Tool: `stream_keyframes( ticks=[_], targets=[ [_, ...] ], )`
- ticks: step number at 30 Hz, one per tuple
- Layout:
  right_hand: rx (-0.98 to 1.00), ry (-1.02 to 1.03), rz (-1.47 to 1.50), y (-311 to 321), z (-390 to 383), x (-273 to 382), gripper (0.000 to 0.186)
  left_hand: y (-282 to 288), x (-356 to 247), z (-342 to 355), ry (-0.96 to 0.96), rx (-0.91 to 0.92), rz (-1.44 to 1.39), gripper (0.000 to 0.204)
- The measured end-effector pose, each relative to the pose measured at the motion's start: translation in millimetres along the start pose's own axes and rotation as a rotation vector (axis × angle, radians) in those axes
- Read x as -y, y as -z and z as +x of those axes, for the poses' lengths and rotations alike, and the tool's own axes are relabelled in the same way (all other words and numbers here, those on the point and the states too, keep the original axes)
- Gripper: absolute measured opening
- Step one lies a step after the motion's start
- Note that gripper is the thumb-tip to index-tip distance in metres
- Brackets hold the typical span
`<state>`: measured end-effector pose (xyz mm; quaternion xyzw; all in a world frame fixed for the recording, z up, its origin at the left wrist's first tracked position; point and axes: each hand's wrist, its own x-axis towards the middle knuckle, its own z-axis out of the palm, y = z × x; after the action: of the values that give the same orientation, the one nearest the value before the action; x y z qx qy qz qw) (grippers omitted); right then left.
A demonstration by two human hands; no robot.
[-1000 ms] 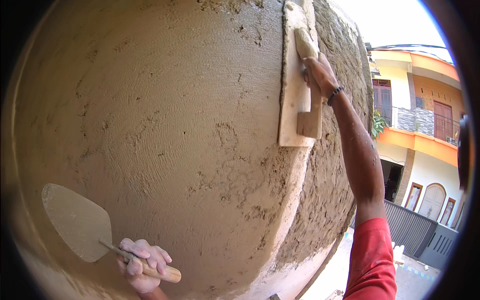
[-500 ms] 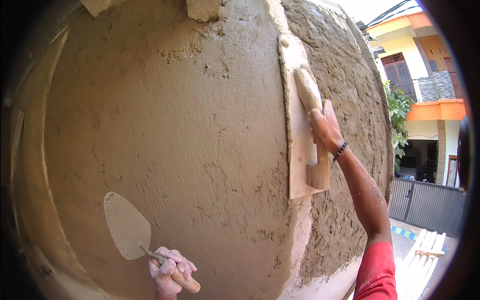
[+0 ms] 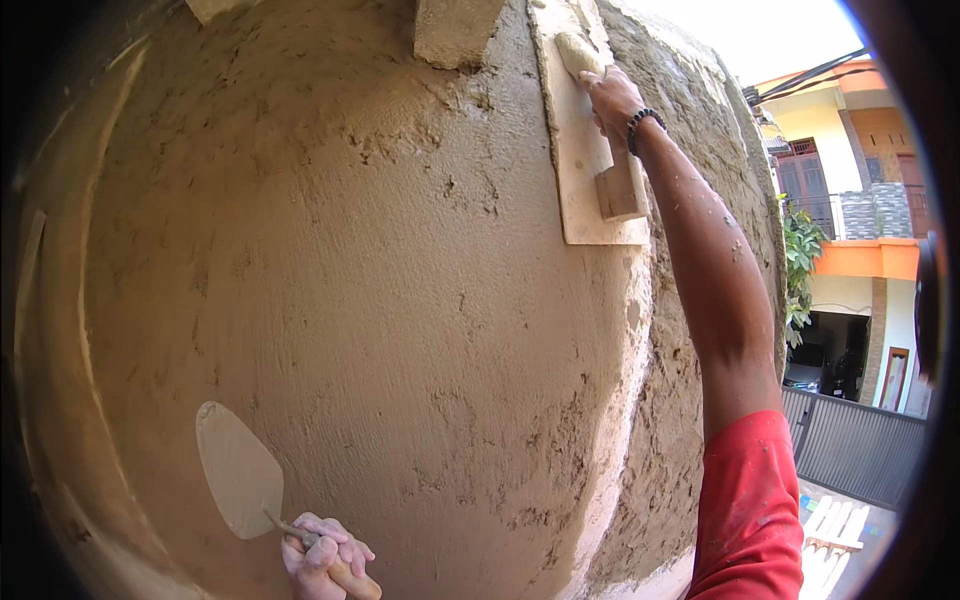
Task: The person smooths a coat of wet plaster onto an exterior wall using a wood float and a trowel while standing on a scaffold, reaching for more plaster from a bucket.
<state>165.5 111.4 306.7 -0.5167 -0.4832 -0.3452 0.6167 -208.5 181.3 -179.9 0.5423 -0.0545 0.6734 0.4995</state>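
My right hand is wrapped round the handle of a long wooden plastering float, high on the wall. The float's flat board lies along the pale vertical strip between smoother and rougher plaster. Down at the lower left, my left hand grips the wooden handle of a pointed trowel, its blade tilted up and grey with mortar. Whether the blade touches the wall I cannot tell. Wet grey-brown plaster covers the wall, with pits and rough patches near the top and lower right.
A square plastered block juts out at the top of the wall. Coarse plaster runs to the wall's right edge. Beyond stand a grey metal gate, a leafy plant, an orange-and-cream house and pale wooden planks below.
My right hand has slid the float upward along the strip, baring the pale band beneath it. My left hand and the trowel have shifted slightly down and left in view.
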Motion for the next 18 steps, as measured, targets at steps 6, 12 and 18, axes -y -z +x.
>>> stream_keyframes(
  ticks=[6, 12, 18],
  targets=[
    [-0.032, 0.018, 0.097, -8, 77, 34, 0.037, 1, -21, 39, 0.098, -0.084, -0.056, 0.019],
    [-0.017, 0.141, 0.048, -27, 106, 61, 0.039, 9, -33, 68, 0.106, -0.130, -0.046, 0.021],
    [0.092, 0.126, 0.018, -26, 61, 35, 0.040, 12, -10, 48, 0.048, -0.032, -0.095, 0.022]
  ],
)
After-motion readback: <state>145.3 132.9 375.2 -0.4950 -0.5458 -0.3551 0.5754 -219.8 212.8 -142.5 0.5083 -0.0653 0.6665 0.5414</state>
